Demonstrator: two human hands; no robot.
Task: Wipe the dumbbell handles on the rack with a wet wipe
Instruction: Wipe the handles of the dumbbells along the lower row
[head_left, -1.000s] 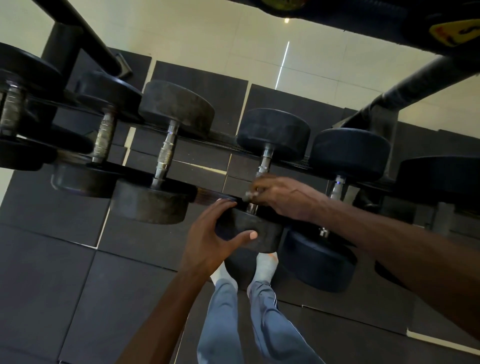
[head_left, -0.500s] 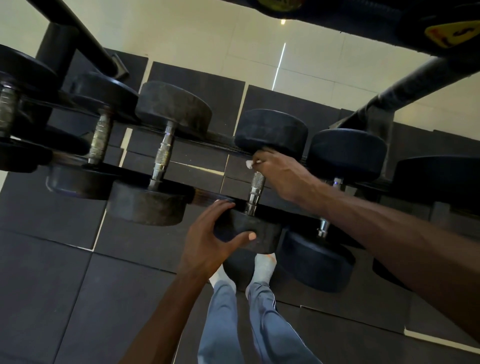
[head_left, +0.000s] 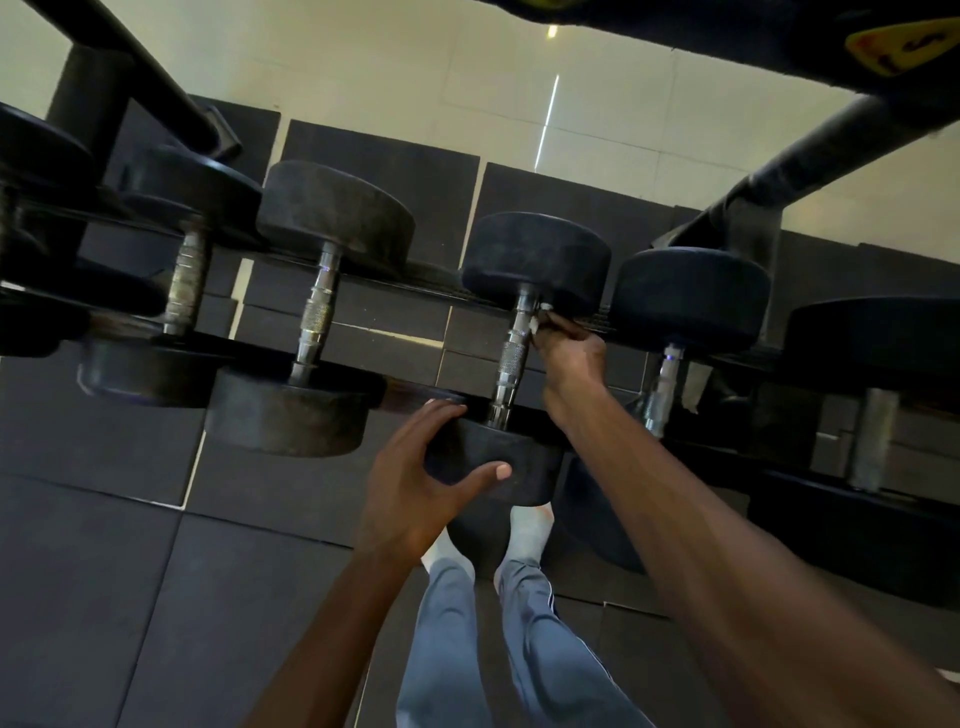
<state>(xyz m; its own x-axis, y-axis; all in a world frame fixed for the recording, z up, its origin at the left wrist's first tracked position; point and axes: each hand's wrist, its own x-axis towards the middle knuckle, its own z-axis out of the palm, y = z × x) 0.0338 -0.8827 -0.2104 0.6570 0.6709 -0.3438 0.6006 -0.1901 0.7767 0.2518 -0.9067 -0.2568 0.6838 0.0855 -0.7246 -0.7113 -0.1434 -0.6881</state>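
Wipe (head_left: 540, 316) pressed against handle (head_left: 514, 353) by right hand (head_left: 569, 353).

right hand (head_left: 569, 353) slid with the wet wipe (head_left: 537, 314) from the handle's (head_left: 511, 353) near end to its far end

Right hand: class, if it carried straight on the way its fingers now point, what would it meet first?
Most likely the far head of the dumbbell it is wiping. The right hand pinches a white wipe at the handle's far end, fingers aimed at that head; depth is uncertain.
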